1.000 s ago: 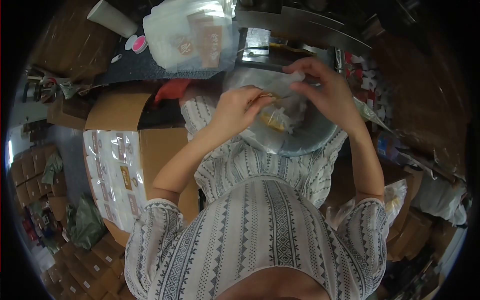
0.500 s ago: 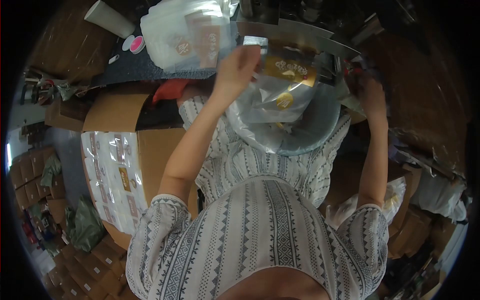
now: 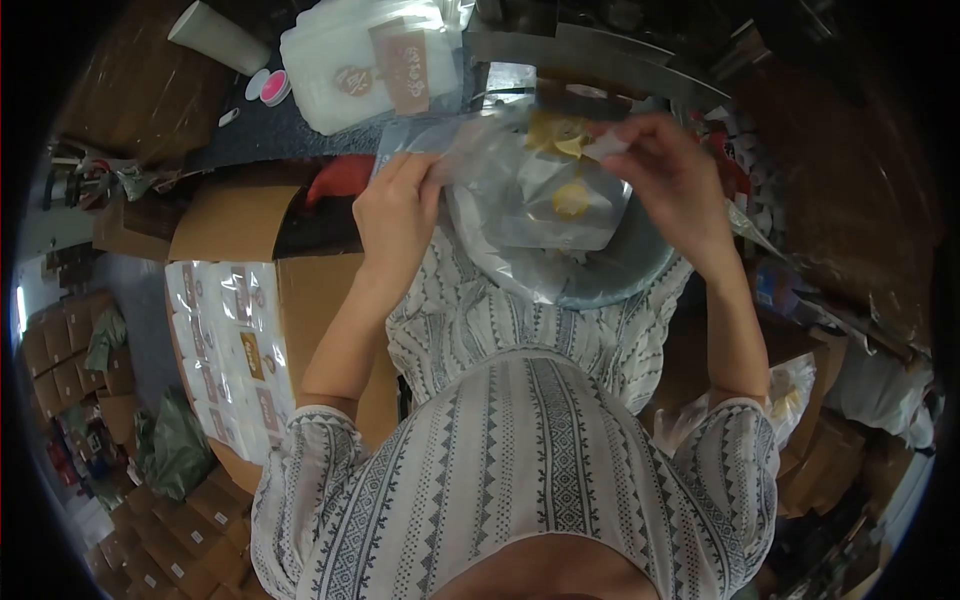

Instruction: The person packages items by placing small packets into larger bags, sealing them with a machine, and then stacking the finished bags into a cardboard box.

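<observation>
My left hand point(image 3: 398, 212) is closed on the edge of a clear plastic bag point(image 3: 462, 150), which is smeared by motion. Over the basin, my right hand point(image 3: 678, 190) pinches a small white piece point(image 3: 607, 146), blurred and too small to name. Below and between the hands, a clear pouch with gold print point(image 3: 535, 212) lies on the round basin point(image 3: 640, 272), which rests at my lap and has clear plastic over its rim. A stack of clear printed bags point(image 3: 335, 60) lies on the dark mat beyond my left hand.
A white cup point(image 3: 215, 38) lies on its side at the far left, near a small pink-filled pot point(image 3: 273, 88). An open carton point(image 3: 325, 330) of white printed packs point(image 3: 225, 340) stands at my left. Red and white small packets point(image 3: 735, 165) lie at the right.
My right hand has come from the packets at the right to above the basin, now with a small white piece. My left hand has moved left and nearer, drawing a clear bag.
</observation>
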Motion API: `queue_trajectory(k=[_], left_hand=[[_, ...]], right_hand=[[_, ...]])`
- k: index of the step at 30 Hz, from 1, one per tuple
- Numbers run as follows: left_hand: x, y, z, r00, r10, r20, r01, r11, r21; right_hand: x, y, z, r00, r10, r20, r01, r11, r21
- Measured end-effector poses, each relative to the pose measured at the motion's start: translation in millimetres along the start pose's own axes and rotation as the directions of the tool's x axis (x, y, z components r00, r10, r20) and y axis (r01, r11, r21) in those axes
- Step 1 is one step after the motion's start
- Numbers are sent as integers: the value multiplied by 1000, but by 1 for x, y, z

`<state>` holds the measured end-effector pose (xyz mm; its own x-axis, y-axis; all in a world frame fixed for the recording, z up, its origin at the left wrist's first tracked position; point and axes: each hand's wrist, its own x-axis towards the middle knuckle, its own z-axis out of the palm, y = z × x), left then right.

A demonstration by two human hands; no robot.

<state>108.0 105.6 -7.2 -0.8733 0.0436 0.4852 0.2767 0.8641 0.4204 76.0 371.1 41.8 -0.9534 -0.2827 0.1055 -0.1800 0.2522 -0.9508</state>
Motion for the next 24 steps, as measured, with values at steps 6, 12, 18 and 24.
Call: queue_trajectory(k=[6,12,18,24], left_hand=[[0,25,9,968,136,212,-58,940,-335],[32,38,52,629,-119,768,672,580,-461],[56,41,83,589,-197,783,808,116,-578],[53,-2,73,970,-154,190,230,837,-496]], right_hand=[[9,11,21,989,-119,93,131,983,-132],[5,24,2,983,-110,-146,65,957,-281],[-4,25,-46,952,114,-283,-266,761,-591],[29,116,-94,941,-318,-120,89,572,-816]])
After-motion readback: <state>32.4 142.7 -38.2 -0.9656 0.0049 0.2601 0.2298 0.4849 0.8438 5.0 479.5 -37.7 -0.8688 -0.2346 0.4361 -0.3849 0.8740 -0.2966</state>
